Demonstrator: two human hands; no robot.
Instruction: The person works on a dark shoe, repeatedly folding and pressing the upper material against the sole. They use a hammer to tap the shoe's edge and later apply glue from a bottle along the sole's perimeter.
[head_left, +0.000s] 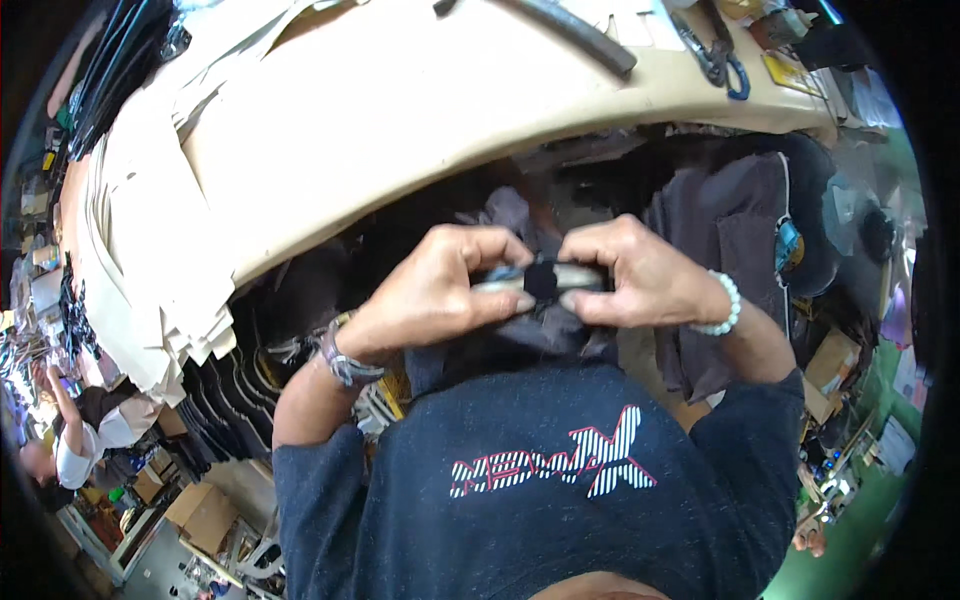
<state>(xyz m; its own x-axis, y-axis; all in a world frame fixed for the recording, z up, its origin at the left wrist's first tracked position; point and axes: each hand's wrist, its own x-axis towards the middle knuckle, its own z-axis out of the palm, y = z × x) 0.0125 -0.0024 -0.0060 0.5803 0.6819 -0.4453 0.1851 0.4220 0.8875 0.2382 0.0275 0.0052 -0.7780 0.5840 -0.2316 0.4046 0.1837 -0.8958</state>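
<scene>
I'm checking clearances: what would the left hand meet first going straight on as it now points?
Probably the black piece between the hands, then the right hand; blur leaves the exact depth unclear.

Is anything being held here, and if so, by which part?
Yes: a small pale piece with a black middle, too blurred to identify. The left hand pinches its left end, the right hand its right end.
</scene>
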